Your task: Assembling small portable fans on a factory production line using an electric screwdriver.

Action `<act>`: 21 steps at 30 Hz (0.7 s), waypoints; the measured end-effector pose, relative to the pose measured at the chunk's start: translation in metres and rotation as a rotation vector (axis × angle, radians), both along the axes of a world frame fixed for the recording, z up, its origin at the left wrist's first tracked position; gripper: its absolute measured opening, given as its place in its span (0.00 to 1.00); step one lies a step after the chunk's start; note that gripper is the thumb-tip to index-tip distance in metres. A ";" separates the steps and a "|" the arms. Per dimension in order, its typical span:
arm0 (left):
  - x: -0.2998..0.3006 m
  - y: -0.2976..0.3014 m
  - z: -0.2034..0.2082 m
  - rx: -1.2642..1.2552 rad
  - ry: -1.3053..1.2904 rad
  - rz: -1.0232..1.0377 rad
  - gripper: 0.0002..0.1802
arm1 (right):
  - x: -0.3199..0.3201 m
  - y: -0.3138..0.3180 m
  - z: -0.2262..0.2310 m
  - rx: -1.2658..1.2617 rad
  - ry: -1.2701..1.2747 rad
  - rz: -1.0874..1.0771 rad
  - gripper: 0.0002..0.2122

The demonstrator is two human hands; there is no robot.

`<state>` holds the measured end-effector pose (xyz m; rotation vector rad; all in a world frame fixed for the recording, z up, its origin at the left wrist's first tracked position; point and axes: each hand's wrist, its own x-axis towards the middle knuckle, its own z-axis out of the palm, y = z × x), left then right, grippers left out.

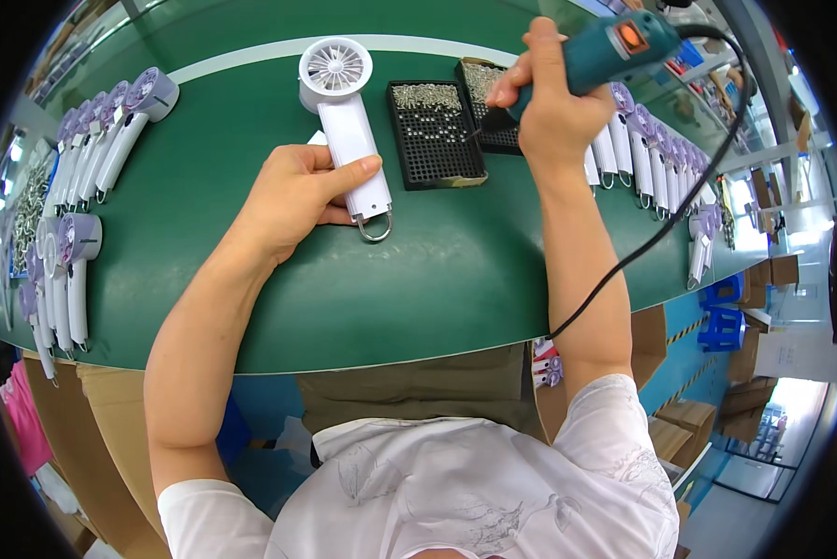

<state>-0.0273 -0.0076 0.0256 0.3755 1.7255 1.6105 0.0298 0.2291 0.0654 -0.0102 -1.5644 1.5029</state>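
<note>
A white handheld fan (351, 130) lies on the green table, its round grille away from me and its metal loop toward me. My left hand (302, 191) is closed around the lower part of its handle. My right hand (558, 112) grips a teal electric screwdriver (614, 51) with a black cord, raised above the table. The dark tip points down and left at a black screw tray (435, 172), whose holes hold several small silver screws. Whether a screw sits on the tip is too small to tell. A second screw tray (485, 79) is partly hidden behind my right hand.
White and lilac fans stand in rows at the left (120, 149) and the right (660, 168); another cluster of fans (74, 270) sits at the near left. The screwdriver's cord (660, 233) hangs across my right forearm. Blue crates (721, 328) and cardboard boxes lie beyond the table.
</note>
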 end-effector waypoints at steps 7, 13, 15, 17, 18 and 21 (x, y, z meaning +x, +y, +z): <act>-0.002 0.002 -0.002 0.010 -0.023 -0.009 0.23 | 0.030 -0.032 0.021 -0.166 0.169 0.178 0.16; -0.003 0.001 -0.001 -0.011 0.002 -0.021 0.23 | 0.046 -0.064 0.013 -0.176 0.240 0.517 0.15; -0.002 0.001 -0.001 -0.015 0.001 -0.022 0.23 | 0.046 -0.067 0.010 -0.135 0.229 0.572 0.14; -0.002 0.001 -0.002 -0.018 0.005 -0.018 0.23 | 0.045 -0.068 0.007 -0.139 0.238 0.578 0.13; -0.002 0.001 -0.002 -0.017 0.004 -0.017 0.23 | 0.045 -0.068 0.006 -0.142 0.228 0.585 0.13; -0.003 0.001 -0.002 -0.018 0.011 -0.021 0.23 | 0.042 -0.068 0.004 -0.141 0.215 0.593 0.12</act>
